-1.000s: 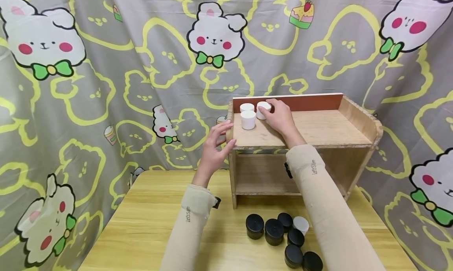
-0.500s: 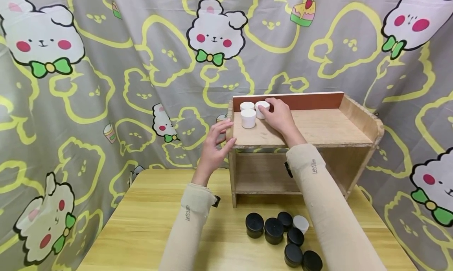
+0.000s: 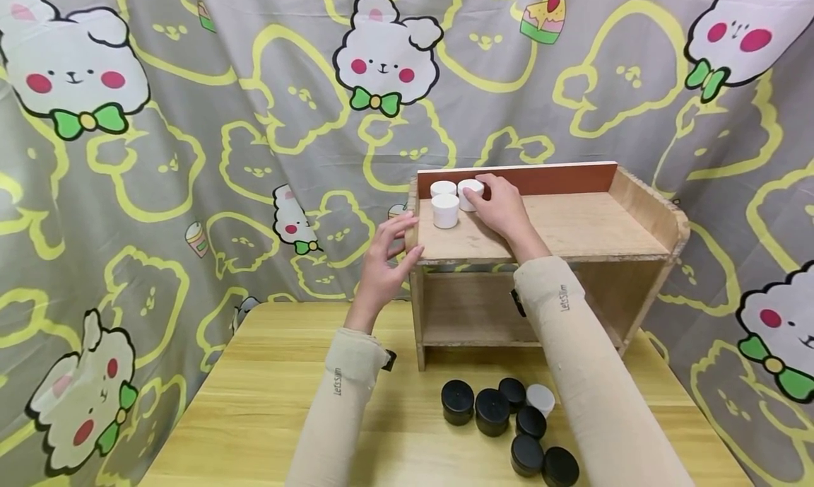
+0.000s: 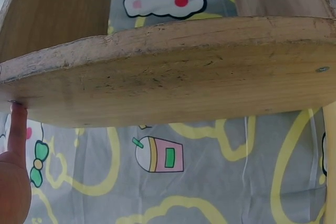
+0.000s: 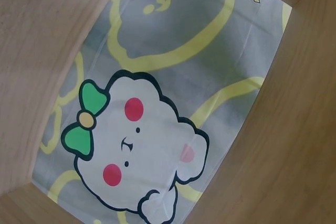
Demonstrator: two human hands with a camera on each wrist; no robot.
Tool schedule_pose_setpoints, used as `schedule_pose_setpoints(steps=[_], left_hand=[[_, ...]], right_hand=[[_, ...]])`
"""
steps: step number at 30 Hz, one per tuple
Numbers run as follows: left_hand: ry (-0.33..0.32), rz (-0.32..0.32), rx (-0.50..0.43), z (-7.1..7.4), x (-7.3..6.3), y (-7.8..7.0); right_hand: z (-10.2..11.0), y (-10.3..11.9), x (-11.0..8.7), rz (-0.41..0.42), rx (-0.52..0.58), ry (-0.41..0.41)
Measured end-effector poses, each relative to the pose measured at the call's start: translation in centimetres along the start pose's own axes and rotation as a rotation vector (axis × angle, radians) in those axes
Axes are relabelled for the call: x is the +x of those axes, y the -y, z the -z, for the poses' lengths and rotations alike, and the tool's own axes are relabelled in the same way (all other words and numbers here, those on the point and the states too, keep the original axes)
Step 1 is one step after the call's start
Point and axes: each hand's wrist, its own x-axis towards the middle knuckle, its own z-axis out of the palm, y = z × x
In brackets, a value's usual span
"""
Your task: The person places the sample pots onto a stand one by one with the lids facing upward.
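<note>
My right hand [image 3: 504,208] pinches a small white lidded jar [image 3: 469,198] between thumb and fingers, upright on the top board of a wooden shelf [image 3: 591,225]. Just left of it are two more white jars, a front one [image 3: 445,212] partly covering a rear one [image 3: 443,189]. At the shelf's left end, my left hand [image 3: 384,261] has its fingers spread, touching the side panel. One finger [image 4: 18,129] meets that panel [image 4: 178,85] in the left wrist view. The right wrist view looks through the shelf's inside and shows neither hand nor jar.
Several black jars [image 3: 492,412] stand on the yellow wooden table [image 3: 273,395] before the shelf. Beside them is a whitish-lidded jar [image 3: 540,400]. A raised reddish-brown back board [image 3: 559,180] edges the shelf top. Behind hangs a patterned grey curtain [image 3: 242,190].
The white jar in my right hand has slid slightly left, narrowing the gap to the rear jar. My left hand stays on the side panel. The head view has shifted slightly.
</note>
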Motion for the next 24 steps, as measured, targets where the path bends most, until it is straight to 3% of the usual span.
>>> schedule_pose_setpoints(steps=[24], left_hand=[[-0.001, 0.005, 0.000, 0.15, 0.10, -0.01]], right_hand=[[0.05, 0.23, -0.12, 0.005, -0.002, 0.000]])
